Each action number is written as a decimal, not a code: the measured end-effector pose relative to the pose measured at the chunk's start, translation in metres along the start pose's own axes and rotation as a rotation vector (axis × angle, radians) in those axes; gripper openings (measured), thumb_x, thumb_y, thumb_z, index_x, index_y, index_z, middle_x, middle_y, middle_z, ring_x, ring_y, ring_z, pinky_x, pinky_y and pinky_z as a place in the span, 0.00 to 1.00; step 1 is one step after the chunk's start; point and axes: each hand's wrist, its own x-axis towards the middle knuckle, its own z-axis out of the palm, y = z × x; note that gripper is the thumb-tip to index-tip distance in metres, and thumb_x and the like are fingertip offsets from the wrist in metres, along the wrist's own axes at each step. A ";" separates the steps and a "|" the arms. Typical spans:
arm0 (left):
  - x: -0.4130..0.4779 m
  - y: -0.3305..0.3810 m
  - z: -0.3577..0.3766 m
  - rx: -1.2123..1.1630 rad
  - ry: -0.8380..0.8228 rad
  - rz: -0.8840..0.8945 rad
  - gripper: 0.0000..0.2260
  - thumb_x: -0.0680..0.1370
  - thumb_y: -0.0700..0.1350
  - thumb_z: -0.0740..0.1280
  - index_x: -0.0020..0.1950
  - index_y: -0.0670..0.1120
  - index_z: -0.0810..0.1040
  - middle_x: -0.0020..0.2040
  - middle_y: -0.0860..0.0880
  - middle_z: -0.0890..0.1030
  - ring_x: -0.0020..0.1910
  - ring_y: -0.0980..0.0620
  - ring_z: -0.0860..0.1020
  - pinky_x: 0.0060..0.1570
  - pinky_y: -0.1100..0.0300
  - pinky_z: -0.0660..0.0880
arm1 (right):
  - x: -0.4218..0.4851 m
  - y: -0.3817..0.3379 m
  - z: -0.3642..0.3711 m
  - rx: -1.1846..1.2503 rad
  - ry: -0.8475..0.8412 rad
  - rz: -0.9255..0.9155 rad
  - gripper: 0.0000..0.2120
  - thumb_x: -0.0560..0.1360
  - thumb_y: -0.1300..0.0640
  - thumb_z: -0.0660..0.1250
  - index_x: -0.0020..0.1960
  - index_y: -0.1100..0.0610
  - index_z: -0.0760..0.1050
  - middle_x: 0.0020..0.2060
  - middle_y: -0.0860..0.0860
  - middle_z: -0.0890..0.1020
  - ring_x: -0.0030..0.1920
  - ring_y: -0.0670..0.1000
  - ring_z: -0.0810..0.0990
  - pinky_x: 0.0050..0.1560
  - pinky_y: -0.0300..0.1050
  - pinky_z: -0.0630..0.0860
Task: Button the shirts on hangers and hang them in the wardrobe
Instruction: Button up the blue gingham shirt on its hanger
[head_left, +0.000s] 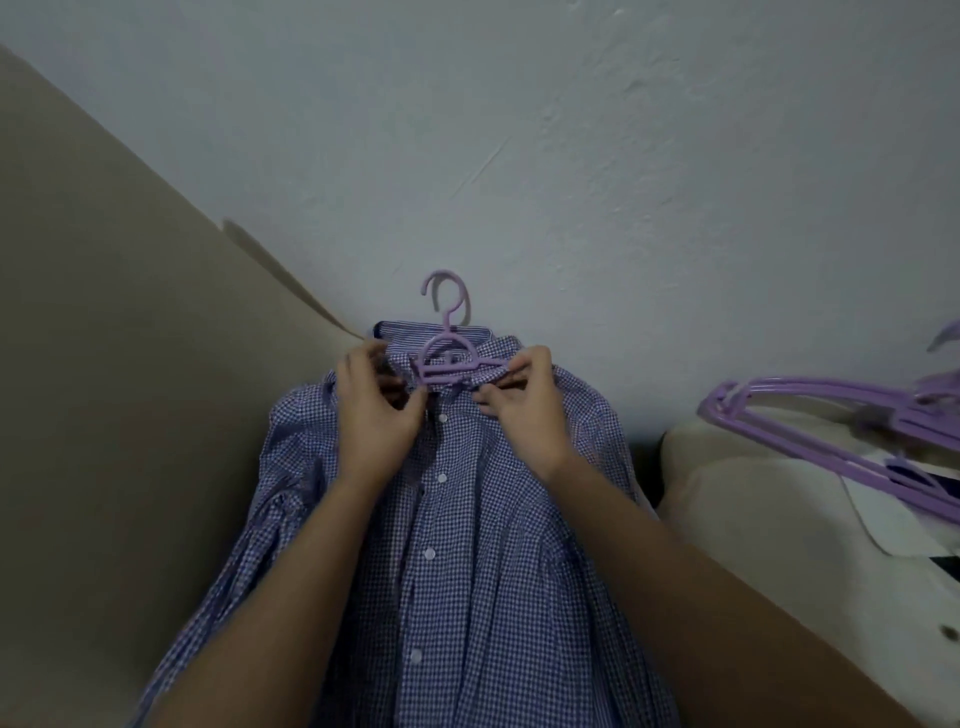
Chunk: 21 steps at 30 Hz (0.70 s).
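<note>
Both forearms enter from the lower edge of the view and converge on the collar of the checked shirt (467, 571). The left hand (375, 415) is held at the left side of the collar; its thumb and fingers are closed in a pinch on the fabric at the top of the placket. The right hand (524, 415) is held at the right side, with its fingers curled over the collar edge and gripping it. A narrow gap is left between the two hands at the collar opening.

The shirt is positioned directly beneath both hands and extends toward the camera, front side up, between the forearms. Four white buttons (442, 477) are visible in a line down the placket below the hands; whether each is passed through its hole cannot be determined. The shirt is carried on a purple hanger (451, 370), whose bar is seated in the collar between the hands and whose hook projects beyond the collar, against the grey wall (571, 156).

A beige surface (104, 364) lies to the left of the shirt. To the right, well apart from the hands, a set of stacked hangers (821, 391), also purple, is laid on cream fabric (753, 519); the set is cut off by the right edge. The shirt hem is cut off by the bottom edge, and the sleeves are partly hidden by the forearms.
</note>
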 end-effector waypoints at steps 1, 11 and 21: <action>-0.009 -0.001 0.001 -0.017 0.080 -0.017 0.21 0.74 0.41 0.76 0.61 0.49 0.69 0.59 0.49 0.69 0.47 0.57 0.78 0.46 0.65 0.77 | -0.006 0.004 0.004 0.049 0.068 -0.001 0.12 0.77 0.67 0.68 0.51 0.58 0.65 0.45 0.58 0.79 0.42 0.51 0.86 0.44 0.49 0.84; -0.043 -0.001 0.035 -0.337 0.179 -0.468 0.09 0.76 0.52 0.75 0.50 0.47 0.84 0.47 0.51 0.85 0.47 0.56 0.82 0.49 0.60 0.78 | -0.024 0.008 0.044 0.761 0.058 0.425 0.07 0.79 0.65 0.66 0.56 0.64 0.78 0.43 0.58 0.82 0.42 0.54 0.83 0.41 0.43 0.81; -0.021 -0.012 0.051 -0.638 0.312 -0.860 0.17 0.70 0.52 0.80 0.40 0.39 0.80 0.35 0.45 0.79 0.34 0.50 0.74 0.38 0.57 0.73 | -0.015 0.007 0.060 1.050 0.153 0.680 0.14 0.75 0.55 0.74 0.54 0.64 0.78 0.46 0.55 0.80 0.44 0.51 0.80 0.46 0.42 0.80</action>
